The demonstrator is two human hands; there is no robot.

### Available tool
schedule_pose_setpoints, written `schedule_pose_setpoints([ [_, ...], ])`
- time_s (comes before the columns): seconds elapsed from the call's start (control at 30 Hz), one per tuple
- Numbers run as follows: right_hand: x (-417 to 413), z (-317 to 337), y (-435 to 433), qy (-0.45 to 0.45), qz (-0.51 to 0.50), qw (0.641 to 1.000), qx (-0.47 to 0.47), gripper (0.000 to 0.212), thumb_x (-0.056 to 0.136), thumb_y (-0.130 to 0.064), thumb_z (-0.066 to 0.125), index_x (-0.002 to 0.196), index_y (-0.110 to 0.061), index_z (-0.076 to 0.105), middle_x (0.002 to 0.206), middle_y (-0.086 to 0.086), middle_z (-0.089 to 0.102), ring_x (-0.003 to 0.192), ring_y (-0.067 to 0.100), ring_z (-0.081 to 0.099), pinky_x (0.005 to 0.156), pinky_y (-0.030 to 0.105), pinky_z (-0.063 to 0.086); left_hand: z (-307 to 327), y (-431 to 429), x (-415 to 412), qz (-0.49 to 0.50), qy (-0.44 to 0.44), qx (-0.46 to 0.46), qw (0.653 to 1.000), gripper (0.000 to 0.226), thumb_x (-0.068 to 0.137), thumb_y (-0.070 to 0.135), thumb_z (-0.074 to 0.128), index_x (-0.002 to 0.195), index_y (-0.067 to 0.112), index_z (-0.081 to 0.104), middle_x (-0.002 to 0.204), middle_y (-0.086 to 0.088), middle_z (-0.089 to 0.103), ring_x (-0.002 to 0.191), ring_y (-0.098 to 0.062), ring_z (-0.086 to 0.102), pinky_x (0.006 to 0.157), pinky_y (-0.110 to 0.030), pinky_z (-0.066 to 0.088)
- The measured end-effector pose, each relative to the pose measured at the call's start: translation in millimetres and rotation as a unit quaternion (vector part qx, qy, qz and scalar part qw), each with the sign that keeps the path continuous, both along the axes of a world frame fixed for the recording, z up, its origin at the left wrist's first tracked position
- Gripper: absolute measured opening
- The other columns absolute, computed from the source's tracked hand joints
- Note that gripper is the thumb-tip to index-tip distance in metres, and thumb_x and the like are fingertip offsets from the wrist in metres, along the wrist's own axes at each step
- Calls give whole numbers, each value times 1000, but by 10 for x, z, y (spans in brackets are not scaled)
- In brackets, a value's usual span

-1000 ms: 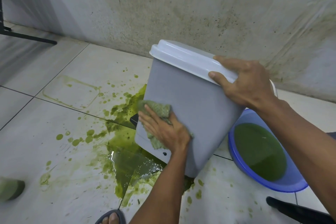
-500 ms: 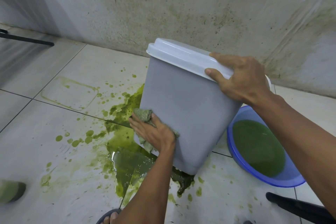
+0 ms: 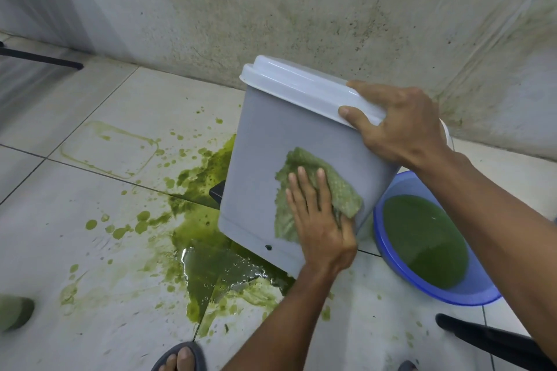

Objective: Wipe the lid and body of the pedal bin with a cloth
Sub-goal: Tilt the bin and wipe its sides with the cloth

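Note:
A grey pedal bin with a white lid stands tilted on the tiled floor, leaning away to the left. Its black pedal pokes out at the left lower edge. My right hand grips the lid's near right corner, thumb on the front rim. My left hand presses a green cloth flat against the bin's side, fingers straight, in the lower right part of that face. The cloth spreads above and to the left of the hand.
A green puddle and splashes cover the tiles under and left of the bin. A blue basin of green liquid sits at the right, close to the bin. A stained wall rises behind. My sandalled foot is at the bottom edge.
My left hand has slid the cloth from the bin's lower left edge rightward and up across the side. The cloth is now spread flat. My right hand keeps its grip on the lid.

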State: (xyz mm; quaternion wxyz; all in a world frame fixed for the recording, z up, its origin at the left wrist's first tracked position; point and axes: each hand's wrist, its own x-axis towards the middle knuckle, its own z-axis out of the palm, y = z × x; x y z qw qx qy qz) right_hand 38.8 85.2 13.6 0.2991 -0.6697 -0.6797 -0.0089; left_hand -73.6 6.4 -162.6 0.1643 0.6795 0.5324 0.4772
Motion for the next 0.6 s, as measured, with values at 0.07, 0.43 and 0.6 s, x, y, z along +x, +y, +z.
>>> schedule_pose_setpoints([
  [0.07, -1, -6, 4, 1, -1, 1000, 3, 53, 82, -64, 56, 127, -36, 66, 124, -5, 70, 114, 25, 65, 93, 42, 51, 139, 271, -104, 18, -9, 21, 1000, 88, 86, 29, 53, 162, 13, 10, 170, -18, 3, 158, -35, -3, 127, -54, 0],
  [0.43, 12, -10, 9, 3, 2, 1000, 7, 53, 83, -64, 56, 126, -35, 67, 123, -7, 70, 114, 25, 66, 93, 44, 51, -424, -239, -277, -53, 69, 22, 996, 93, 80, 23, 51, 164, 24, 10, 172, -10, -1, 158, -36, 1, 127, -57, 5],
  [0.6, -12, -8, -6, -4, 4, 1000, 5, 53, 83, -64, 55, 127, -37, 66, 123, -8, 70, 114, 25, 65, 93, 44, 51, -388, -7, -431, 154, -108, -121, 974, 82, 95, 29, 54, 164, 23, 10, 172, -5, -7, 159, -26, -9, 126, -60, 1],
])
